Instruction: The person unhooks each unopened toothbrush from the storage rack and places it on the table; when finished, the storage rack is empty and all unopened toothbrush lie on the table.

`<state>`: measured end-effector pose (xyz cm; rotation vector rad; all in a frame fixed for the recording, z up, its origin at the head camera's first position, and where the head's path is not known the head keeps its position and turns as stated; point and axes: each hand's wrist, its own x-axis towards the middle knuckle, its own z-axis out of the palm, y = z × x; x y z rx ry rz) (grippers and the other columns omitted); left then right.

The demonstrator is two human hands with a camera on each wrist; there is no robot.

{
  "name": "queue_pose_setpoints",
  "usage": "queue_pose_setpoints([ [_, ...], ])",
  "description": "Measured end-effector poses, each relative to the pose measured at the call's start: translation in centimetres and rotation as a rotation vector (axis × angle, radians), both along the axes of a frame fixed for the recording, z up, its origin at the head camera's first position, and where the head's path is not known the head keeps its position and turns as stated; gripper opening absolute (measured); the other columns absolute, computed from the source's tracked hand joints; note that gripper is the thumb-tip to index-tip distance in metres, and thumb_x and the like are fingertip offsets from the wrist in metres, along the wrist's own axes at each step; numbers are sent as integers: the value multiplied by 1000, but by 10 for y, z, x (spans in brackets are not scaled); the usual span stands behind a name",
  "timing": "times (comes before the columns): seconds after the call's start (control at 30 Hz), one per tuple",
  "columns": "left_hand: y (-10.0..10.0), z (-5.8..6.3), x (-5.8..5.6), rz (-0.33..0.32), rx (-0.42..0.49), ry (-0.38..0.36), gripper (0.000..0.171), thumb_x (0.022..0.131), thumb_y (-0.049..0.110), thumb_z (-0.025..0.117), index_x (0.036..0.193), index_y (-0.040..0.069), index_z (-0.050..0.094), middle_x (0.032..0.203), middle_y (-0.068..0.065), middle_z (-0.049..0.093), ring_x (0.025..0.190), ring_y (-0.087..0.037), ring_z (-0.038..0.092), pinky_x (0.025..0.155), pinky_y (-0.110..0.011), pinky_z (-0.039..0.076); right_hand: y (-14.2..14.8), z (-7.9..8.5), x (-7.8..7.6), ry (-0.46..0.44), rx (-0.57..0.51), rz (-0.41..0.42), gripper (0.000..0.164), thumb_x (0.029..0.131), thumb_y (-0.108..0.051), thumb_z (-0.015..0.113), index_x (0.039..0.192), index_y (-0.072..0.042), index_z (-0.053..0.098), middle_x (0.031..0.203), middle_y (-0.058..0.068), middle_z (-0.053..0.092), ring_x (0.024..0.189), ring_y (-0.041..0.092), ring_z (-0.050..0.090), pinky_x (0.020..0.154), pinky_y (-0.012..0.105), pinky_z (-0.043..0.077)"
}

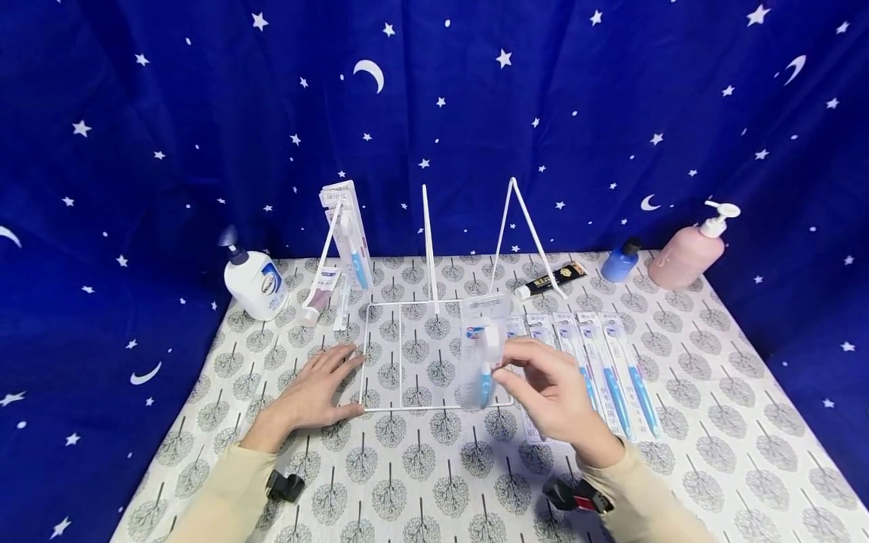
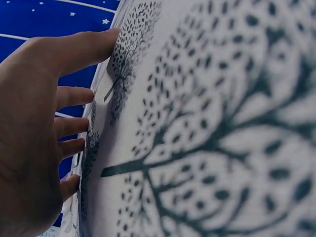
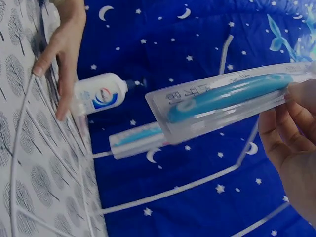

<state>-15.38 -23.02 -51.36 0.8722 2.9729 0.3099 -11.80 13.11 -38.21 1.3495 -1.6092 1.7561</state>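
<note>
My right hand (image 1: pixel 553 385) pinches the edge of a packaged toothbrush (image 3: pixel 222 98) with a blue handle, between thumb and fingers. In the head view the pack stands upright over the right part of a white wire rack (image 1: pixel 430 249). My left hand (image 1: pixel 315 388) rests on the patterned tablecloth, fingers spread, with its thumb and fingertips at the rack's left base wire. More packaged toothbrushes (image 1: pixel 354 245) stand upright at the rack's left divider. To the right, beside and partly behind my right hand, lies a row of several packaged toothbrushes (image 1: pixel 613 369).
A white pump bottle (image 1: pixel 256 286) and a toothpaste tube (image 1: pixel 320 294) are at the back left. Toward the back right are a black toothpaste tube (image 1: pixel 553 279), a small blue bottle (image 1: pixel 619 262) and a pink pump bottle (image 1: pixel 687 256). A blue starry curtain (image 1: pixel 434 98) hangs behind the table.
</note>
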Motion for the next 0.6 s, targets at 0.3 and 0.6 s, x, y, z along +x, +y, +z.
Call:
queue_pose_setpoints([
  [0.3, 1, 0, 1, 2, -3, -9, 86, 76, 65, 56, 143, 19, 29, 151, -9, 21, 138, -28, 20, 111, -53, 17, 49, 10, 2, 25, -147, -25, 25, 78, 17, 56, 98, 29, 48, 98, 27, 61, 86, 24, 62, 77, 27, 54],
  [0.6, 1, 1, 0, -3, -3, -9, 85, 76, 64, 56, 143, 18, 29, 151, -10, 20, 138, -29, 20, 111, -54, 17, 93, 11, 9, -138, -280, -216, 23, 76, 24, 52, 98, 30, 49, 95, 19, 63, 83, 20, 60, 78, 23, 51],
])
